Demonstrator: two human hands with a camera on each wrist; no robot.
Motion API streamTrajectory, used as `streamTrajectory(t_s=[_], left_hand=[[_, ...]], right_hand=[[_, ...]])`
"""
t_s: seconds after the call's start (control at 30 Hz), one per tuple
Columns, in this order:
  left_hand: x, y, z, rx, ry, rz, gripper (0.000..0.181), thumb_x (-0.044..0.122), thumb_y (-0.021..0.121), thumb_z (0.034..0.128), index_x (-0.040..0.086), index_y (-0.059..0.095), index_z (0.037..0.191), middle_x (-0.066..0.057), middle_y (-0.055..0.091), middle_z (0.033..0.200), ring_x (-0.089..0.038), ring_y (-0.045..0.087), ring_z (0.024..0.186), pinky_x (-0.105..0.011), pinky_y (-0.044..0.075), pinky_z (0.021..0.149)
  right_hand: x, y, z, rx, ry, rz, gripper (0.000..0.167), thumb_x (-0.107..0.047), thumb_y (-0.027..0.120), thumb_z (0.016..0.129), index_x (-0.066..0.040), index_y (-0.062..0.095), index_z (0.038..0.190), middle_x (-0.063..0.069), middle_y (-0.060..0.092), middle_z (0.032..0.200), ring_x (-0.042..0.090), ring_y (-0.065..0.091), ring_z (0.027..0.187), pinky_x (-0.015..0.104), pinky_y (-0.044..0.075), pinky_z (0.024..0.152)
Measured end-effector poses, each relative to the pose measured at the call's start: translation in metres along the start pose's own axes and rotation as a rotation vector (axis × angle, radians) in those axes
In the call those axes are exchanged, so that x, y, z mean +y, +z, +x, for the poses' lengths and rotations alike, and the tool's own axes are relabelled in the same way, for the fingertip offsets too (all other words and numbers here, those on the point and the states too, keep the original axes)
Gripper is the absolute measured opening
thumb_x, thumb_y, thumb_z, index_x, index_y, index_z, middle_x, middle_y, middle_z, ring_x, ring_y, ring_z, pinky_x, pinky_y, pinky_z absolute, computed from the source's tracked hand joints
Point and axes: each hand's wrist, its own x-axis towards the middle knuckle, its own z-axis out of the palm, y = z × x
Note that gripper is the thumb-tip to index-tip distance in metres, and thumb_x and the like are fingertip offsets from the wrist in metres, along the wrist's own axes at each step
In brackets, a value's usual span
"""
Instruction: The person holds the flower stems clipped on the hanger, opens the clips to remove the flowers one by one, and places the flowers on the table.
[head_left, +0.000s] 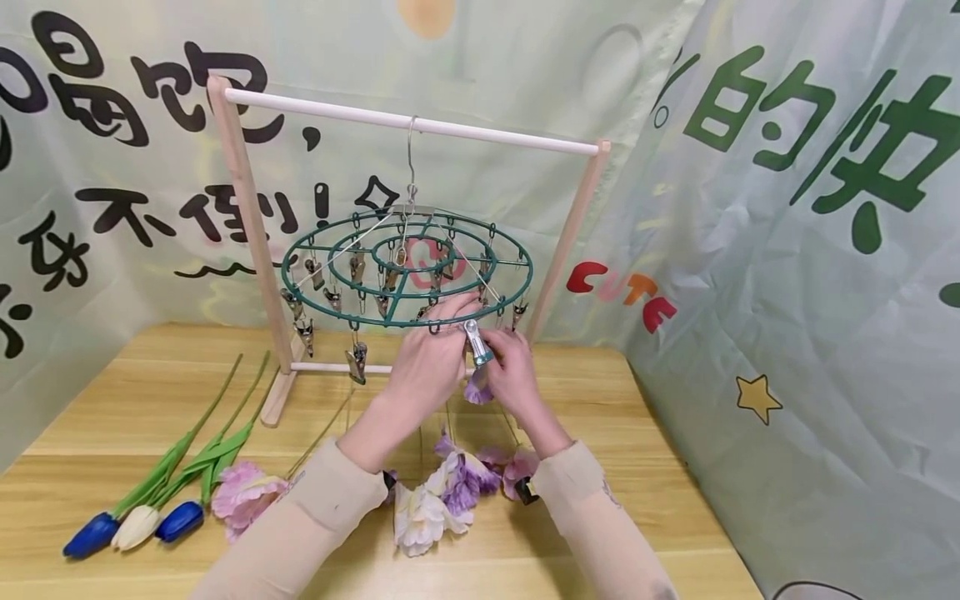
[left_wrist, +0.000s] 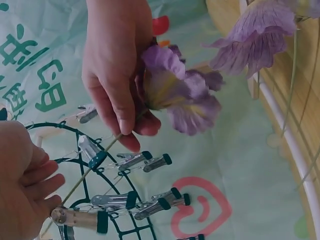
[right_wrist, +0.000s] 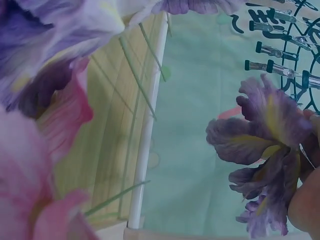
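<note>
In the left wrist view, my right hand pinches the thin stem of a purple artificial iris, just below its bloom. The stem runs slantwise past a metal clip with a green tip to the curled fingers of my left hand, which hold its far part. Both hands are at the front of a round green clip hanger, the left partly behind its ring. That hanger hangs by a metal hook from a white bar. My left thumb is hidden.
The bar belongs to a wooden stand. Several clips dangle from the hanger. Blue tulips and a white tulip lie at the left. Pink, white and purple blooms are near my forearms. A printed cloth surrounds the table.
</note>
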Motion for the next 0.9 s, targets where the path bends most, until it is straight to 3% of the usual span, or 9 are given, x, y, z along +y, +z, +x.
streamTrajectory(t_s=[0.17, 0.23, 0.3, 0.43, 0.53, 0.6, 0.7, 0.77, 0.9], left_hand=[[-0.002, 0.002, 0.002, -0.016, -0.032, -0.01, 0.029, 0.001, 0.068, 0.0933, 0.0, 0.073, 0.122, -0.013, 0.068, 0.136, -0.032, 0.065, 0.126, -0.042, 0.063, 0.089], [-0.003, 0.002, 0.002, -0.04, -0.027, 0.008, 0.032, 0.002, 0.068, 0.0945, 0.002, 0.072, 0.126, -0.012, 0.067, 0.138, -0.031, 0.065, 0.126, -0.041, 0.064, 0.082], [-0.004, 0.003, 0.003, -0.068, -0.001, 0.035, 0.028, -0.001, 0.069, 0.0934, 0.003, 0.075, 0.121, -0.009, 0.066, 0.14, -0.029, 0.064, 0.128, -0.038, 0.065, 0.076], [-0.006, 0.005, 0.005, -0.103, 0.056, 0.106, 0.025, -0.007, 0.074, 0.0881, 0.008, 0.081, 0.108, -0.004, 0.065, 0.142, -0.024, 0.063, 0.129, -0.028, 0.059, 0.054], [-0.006, 0.007, 0.006, -0.098, 0.041, 0.094, 0.034, -0.004, 0.076, 0.0887, 0.011, 0.078, 0.12, -0.004, 0.065, 0.142, -0.024, 0.065, 0.124, -0.025, 0.053, 0.046], [-0.005, 0.009, 0.007, -0.092, -0.009, 0.036, 0.04, 0.002, 0.074, 0.0935, 0.012, 0.072, 0.132, -0.005, 0.065, 0.141, -0.026, 0.067, 0.121, -0.028, 0.056, 0.051], [-0.003, 0.011, 0.009, -0.101, -0.129, -0.107, 0.045, 0.016, 0.067, 0.103, 0.011, 0.059, 0.147, -0.008, 0.065, 0.141, -0.031, 0.067, 0.121, -0.038, 0.064, 0.075], [-0.002, 0.013, 0.01, -0.113, -0.212, -0.215, 0.044, 0.02, 0.061, 0.1066, 0.007, 0.056, 0.148, -0.01, 0.065, 0.14, -0.032, 0.064, 0.125, -0.044, 0.061, 0.093], [0.0, 0.014, 0.009, -0.136, -0.377, -0.399, 0.041, 0.02, 0.06, 0.1069, 0.005, 0.055, 0.144, -0.009, 0.066, 0.139, -0.035, 0.061, 0.129, -0.048, 0.055, 0.103]], right_hand=[[0.002, -0.007, -0.004, 0.062, -0.057, -0.022, 0.022, 0.004, 0.068, 0.094, 0.005, 0.074, 0.114, 0.019, 0.076, 0.11, 0.04, 0.07, 0.103, 0.06, 0.04, 0.113], [0.003, -0.01, -0.005, 0.087, -0.095, -0.038, 0.02, 0.003, 0.07, 0.093, 0.005, 0.075, 0.112, 0.019, 0.077, 0.108, 0.039, 0.071, 0.1, 0.06, 0.042, 0.111], [0.004, -0.013, -0.005, 0.105, -0.135, -0.065, 0.019, 0.004, 0.072, 0.091, 0.005, 0.076, 0.109, 0.018, 0.077, 0.103, 0.038, 0.071, 0.096, 0.06, 0.044, 0.108], [0.005, -0.019, -0.005, 0.124, -0.199, -0.126, 0.018, 0.004, 0.074, 0.088, 0.004, 0.078, 0.105, 0.017, 0.077, 0.093, 0.037, 0.069, 0.088, 0.059, 0.047, 0.103], [0.005, -0.022, -0.005, 0.129, -0.22, -0.159, 0.018, 0.004, 0.075, 0.087, 0.004, 0.079, 0.105, 0.016, 0.077, 0.09, 0.035, 0.068, 0.086, 0.059, 0.048, 0.101], [0.006, -0.024, -0.006, 0.129, -0.222, -0.167, 0.018, 0.004, 0.075, 0.087, 0.003, 0.079, 0.105, 0.016, 0.077, 0.091, 0.035, 0.068, 0.086, 0.06, 0.048, 0.101], [0.006, -0.026, -0.008, 0.12, -0.218, -0.167, 0.018, 0.004, 0.076, 0.087, 0.003, 0.079, 0.105, 0.016, 0.077, 0.09, 0.036, 0.069, 0.086, 0.062, 0.047, 0.102], [0.006, -0.027, -0.009, 0.112, -0.213, -0.164, 0.017, 0.004, 0.076, 0.087, 0.003, 0.079, 0.104, 0.015, 0.077, 0.09, 0.036, 0.069, 0.087, 0.063, 0.047, 0.103], [0.005, -0.028, -0.01, 0.099, -0.213, -0.17, 0.015, 0.002, 0.077, 0.089, 0.001, 0.08, 0.104, 0.013, 0.077, 0.088, 0.034, 0.069, 0.087, 0.063, 0.046, 0.105]])
